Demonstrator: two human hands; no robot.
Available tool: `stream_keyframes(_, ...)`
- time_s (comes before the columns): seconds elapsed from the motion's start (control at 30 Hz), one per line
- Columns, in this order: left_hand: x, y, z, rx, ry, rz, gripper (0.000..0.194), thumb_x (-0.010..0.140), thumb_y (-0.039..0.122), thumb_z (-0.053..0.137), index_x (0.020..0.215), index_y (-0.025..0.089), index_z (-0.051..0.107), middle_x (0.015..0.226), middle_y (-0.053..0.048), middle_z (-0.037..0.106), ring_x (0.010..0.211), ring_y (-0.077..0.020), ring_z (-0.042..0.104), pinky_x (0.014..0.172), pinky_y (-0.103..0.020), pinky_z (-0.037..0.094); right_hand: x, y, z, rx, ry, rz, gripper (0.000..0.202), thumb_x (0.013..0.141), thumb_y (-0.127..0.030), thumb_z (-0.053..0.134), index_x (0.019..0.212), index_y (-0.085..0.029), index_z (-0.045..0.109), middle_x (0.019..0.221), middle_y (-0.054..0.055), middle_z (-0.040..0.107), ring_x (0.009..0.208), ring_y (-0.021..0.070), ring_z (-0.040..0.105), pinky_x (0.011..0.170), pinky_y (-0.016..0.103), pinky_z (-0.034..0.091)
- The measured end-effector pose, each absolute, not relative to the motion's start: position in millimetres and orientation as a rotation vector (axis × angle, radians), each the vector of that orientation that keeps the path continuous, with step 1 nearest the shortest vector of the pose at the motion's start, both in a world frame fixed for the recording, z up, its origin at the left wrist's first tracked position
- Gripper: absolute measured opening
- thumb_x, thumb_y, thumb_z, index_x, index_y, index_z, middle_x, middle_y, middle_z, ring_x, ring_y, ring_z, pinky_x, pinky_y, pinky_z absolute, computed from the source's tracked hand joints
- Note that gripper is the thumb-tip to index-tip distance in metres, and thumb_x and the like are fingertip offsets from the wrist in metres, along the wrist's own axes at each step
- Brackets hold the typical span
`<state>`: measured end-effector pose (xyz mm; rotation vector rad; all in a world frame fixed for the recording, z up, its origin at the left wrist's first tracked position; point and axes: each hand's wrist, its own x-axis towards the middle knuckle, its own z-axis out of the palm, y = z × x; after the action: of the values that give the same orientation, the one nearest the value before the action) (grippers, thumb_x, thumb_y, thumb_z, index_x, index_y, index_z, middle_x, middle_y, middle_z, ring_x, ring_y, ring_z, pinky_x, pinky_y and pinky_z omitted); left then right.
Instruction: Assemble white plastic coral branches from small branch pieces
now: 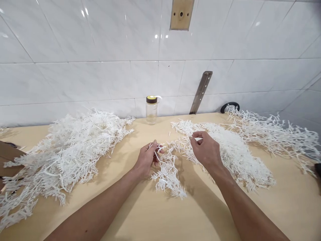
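Note:
My left hand [149,154], near the middle of the table, is closed on a white branching plastic sprig [168,174]. The sprig's feathery end droops to the right, over the bare tabletop. Off to the right, my right hand [205,147] hangs with thumb and forefinger pinched together; anything between them is too small to make out. Behind and beneath it spreads a heap of fine white pieces [238,157]. A larger pile of similar white sprigs [82,147] lies on the left side.
By the tiled wall stands a clear bottle [151,112] with a black and yellow lid. A metal ruler-like strip [201,92] leans there too. Bare white branching stems [273,134] and a black ring [230,106] are at the right, with a brown box-like object [10,160] at the left edge.

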<state>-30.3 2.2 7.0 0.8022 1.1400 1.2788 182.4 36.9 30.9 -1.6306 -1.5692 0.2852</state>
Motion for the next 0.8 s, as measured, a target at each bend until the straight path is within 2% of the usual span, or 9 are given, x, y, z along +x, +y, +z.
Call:
stream_keyframes(0.13, -34, 7, 6, 0.732, 1.114, 1.28, 0.045, 0.083, 0.058, 0.061, 0.086, 0.013, 0.065, 0.075, -0.007, 0.071, 0.042, -0.0069, 0.048, 0.034, -0.019, 0.035, 174, 31, 30, -1.581, -1.915, 0.52, 0.032, 0.086, -0.046, 0.049, 0.074, -0.021, 0.065, 0.072, 0.004, 0.069, 0.065, 0.0191, 0.06, 0.061, 0.03, 0.041)
stream_keyframes(0.2, -35, 8, 6, 0.714, 1.109, 1.273, 0.046, 0.083, 0.059, 0.06, 0.087, 0.013, 0.065, 0.074, -0.006, 0.071, 0.04, -0.0064, 0.047, 0.034, -0.019, 0.034, 167, 28, 28, -1.551, -2.039, 0.656, 0.038, 0.088, -0.051, 0.048, 0.07, -0.021, 0.064, 0.071, 0.003, 0.069, 0.064, 0.0183, 0.059, 0.059, 0.029, 0.04)
stream_keyframes(0.4, -35, 6, 10, 0.74, 1.028, 1.217, 0.047, 0.081, 0.06, 0.062, 0.089, 0.013, 0.064, 0.076, -0.006, 0.07, 0.043, -0.0072, 0.049, 0.035, -0.019, 0.035, 152, 21, 18, -1.485, -1.937, 1.011, 0.039, 0.086, -0.055, 0.052, 0.077, -0.019, 0.064, 0.069, 0.003, 0.068, 0.052, 0.0135, 0.055, 0.048, 0.026, 0.038)
stream_keyframes(0.6, -35, 5, 10, 0.79, 0.963, 1.178, 0.053, 0.082, 0.064, 0.058, 0.086, 0.011, 0.065, 0.069, -0.007, 0.068, 0.047, -0.0103, 0.054, 0.042, -0.021, 0.039, 144, 22, 9, -1.398, -1.697, 1.36, 0.031, 0.073, -0.043, 0.071, 0.089, -0.016, 0.065, 0.063, -0.002, 0.061, 0.048, 0.0099, 0.051, 0.04, 0.02, 0.035)
stream_keyframes(0.8, -36, 5, 10, 0.748, 0.967, 1.193, 0.056, 0.083, 0.066, 0.055, 0.083, 0.011, 0.066, 0.066, -0.007, 0.067, 0.049, -0.0113, 0.056, 0.05, -0.023, 0.044, 149, 20, 12, -1.249, -1.756, 1.452, 0.025, 0.084, -0.042, 0.061, 0.088, -0.018, 0.064, 0.063, -0.002, 0.059, 0.051, 0.01, 0.051, 0.039, 0.019, 0.037)
